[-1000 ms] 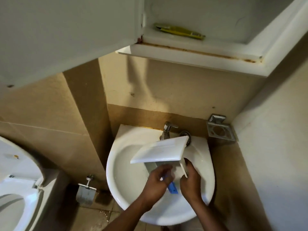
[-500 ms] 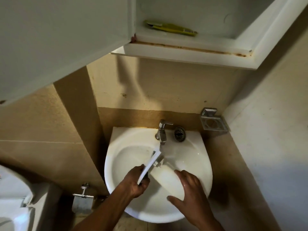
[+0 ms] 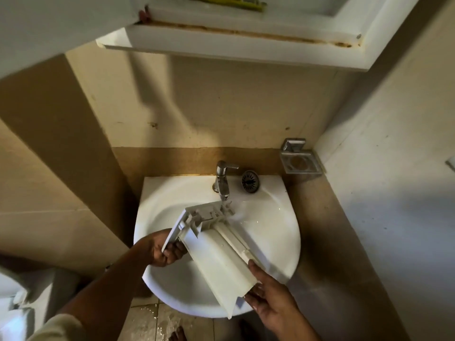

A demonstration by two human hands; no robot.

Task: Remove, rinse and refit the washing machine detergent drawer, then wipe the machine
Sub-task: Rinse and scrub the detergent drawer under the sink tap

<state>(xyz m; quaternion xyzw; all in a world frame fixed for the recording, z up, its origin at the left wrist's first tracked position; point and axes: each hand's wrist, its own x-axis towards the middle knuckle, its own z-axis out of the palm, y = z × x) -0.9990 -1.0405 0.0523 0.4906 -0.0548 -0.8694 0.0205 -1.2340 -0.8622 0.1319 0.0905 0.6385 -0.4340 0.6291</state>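
The white detergent drawer (image 3: pixel 219 257) lies upside down over the white wash basin (image 3: pixel 278 232), its front panel up near the chrome tap (image 3: pixel 222 179). Water runs from the tap onto the drawer's front end. My left hand (image 3: pixel 163 249) grips the lower corner of the front panel. My right hand (image 3: pixel 268 294) holds the drawer's rear end from the right, fingers along its side and underside. The washing machine is out of sight.
A loose drain strainer (image 3: pixel 250 182) sits on the basin's back ledge. A metal soap holder (image 3: pixel 300 161) is fixed at the right corner. An open wall cabinet (image 3: pixel 234 43) hangs overhead. A toilet (image 3: pixel 14 301) is at lower left. Wet floor tiles (image 3: pixel 157 323) lie below.
The drawer has turned from standing on edge to lying bottom-up and angled toward me. My right hand slid to its rear end. The camera dipped closer to the basin.
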